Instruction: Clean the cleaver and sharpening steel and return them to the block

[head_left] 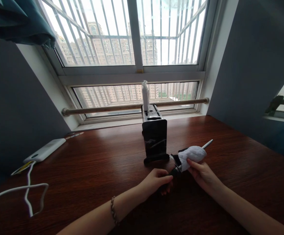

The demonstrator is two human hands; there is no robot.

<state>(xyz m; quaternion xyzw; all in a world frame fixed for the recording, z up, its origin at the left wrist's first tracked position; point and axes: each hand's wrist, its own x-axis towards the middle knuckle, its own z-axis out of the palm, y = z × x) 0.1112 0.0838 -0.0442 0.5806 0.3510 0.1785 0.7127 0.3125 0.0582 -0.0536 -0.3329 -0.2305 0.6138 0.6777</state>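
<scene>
My left hand (156,182) rests on the wooden table (95,169) with its fingers closed round the dark handle end of a long tool (174,170). My right hand (202,173) pinches a white cloth (192,156) wrapped round that tool. A thin pale blade tip (207,144) pokes out past the cloth to the right. Just behind my hands stands a black knife block (155,133), and one white-wrapped item (145,95) sticks up from its top.
A white power bank (45,150) lies at the left of the table with a white cable (29,191) looping toward the front edge. A wooden rail (107,107) runs along the window behind. Grey walls close in on both sides.
</scene>
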